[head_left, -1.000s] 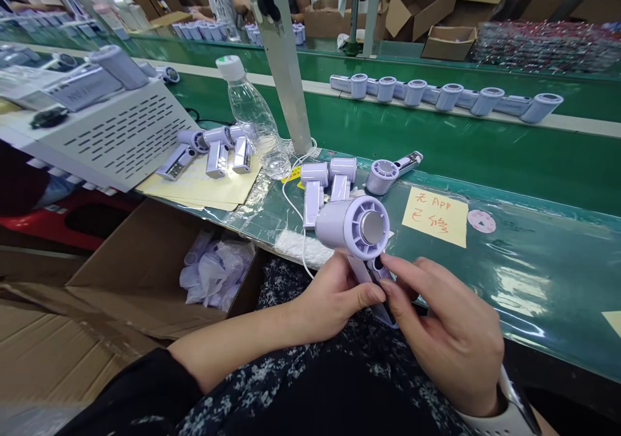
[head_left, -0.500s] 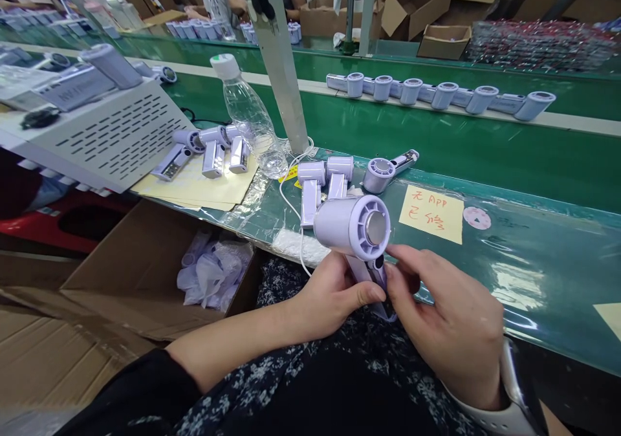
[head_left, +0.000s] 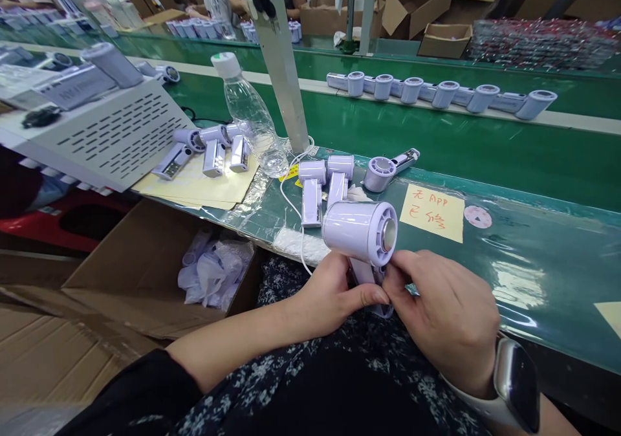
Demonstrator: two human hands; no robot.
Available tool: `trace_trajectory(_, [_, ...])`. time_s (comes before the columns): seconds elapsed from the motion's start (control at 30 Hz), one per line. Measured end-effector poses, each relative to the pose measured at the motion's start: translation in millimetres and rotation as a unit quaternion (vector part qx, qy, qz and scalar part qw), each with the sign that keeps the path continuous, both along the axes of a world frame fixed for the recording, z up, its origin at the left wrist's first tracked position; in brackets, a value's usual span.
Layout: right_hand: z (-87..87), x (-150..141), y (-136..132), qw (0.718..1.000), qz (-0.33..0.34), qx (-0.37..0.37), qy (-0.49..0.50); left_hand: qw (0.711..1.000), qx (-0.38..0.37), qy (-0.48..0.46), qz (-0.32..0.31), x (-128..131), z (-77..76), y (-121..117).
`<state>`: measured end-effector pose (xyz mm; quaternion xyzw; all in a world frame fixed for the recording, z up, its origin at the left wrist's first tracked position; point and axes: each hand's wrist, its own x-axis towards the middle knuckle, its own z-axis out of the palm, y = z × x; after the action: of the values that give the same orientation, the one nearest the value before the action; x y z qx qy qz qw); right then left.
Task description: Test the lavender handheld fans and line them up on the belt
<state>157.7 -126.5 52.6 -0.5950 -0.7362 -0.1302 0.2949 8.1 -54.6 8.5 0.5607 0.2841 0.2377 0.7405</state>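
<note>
A lilac handheld fan (head_left: 359,232) is held up near the table's front edge, its round head turned to the right. My left hand (head_left: 334,297) is closed around its handle, with the thumb across the front. Against the handle's right side, just under the head, my right hand (head_left: 436,313) pinches with thumb and fingers; the fingertips are partly hidden. Behind the held fan stand two similar fans (head_left: 312,193), heads up. Another fan (head_left: 381,174) lies farther back, beside a yellow note (head_left: 431,213) with red handwriting.
A clear plastic bottle (head_left: 250,112) leans near a metal post (head_left: 279,61). A slotted metal box (head_left: 121,132) is at left, near more fans (head_left: 213,151) on yellow paper. Several fans (head_left: 446,93) line the green belt. Below is a carton (head_left: 121,281) with plastic bags.
The fan's head has turned to the right and shifted slightly right and down. My right hand has rolled a little, with its fingers drawn closer together at the handle.
</note>
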Motion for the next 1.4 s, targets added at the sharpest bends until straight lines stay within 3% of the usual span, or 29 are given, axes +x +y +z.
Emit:
trace_trajectory(0.33, [-1.7,3,-4,1.000,-0.005,-0.001,0.019,0.994,-0.082,-0.066,0.004,2,-2.2,-8])
trace_trajectory(0.63, [6.7,5,-5,0.994,0.048,-0.047,0.083,0.978,-0.151,-0.128,-0.063,2,-3.4,-11])
trace_trajectory(0.77, [11.8,10,-8,0.982,0.103,-0.090,0.127,0.965,-0.179,-0.159,-0.108,0,-3.9,-11])
trace_trajectory(0.87, [12.3,12,-13,0.963,0.142,-0.112,0.197,0.955,-0.202,-0.174,-0.130,0,-4.1,-10])
trace_trajectory(1.0, [2.4,11,-19,0.926,0.084,-0.076,0.359,0.931,-0.261,-0.202,-0.156,1,-6.8,-11])
trace_trajectory(1.1, [-9.6,14,-22,0.901,0.069,-0.055,0.424,0.909,-0.283,-0.231,-0.200,2,-8.3,-11])
trace_trajectory(1.23, [-20.1,20,-25,0.864,0.072,-0.065,0.494,0.922,-0.273,-0.210,-0.176,3,-8.4,-10])
trace_trajectory(1.4, [-18.2,20,-26,0.803,0.097,-0.114,0.577,0.939,-0.270,-0.181,-0.115,6,-9.6,-8])
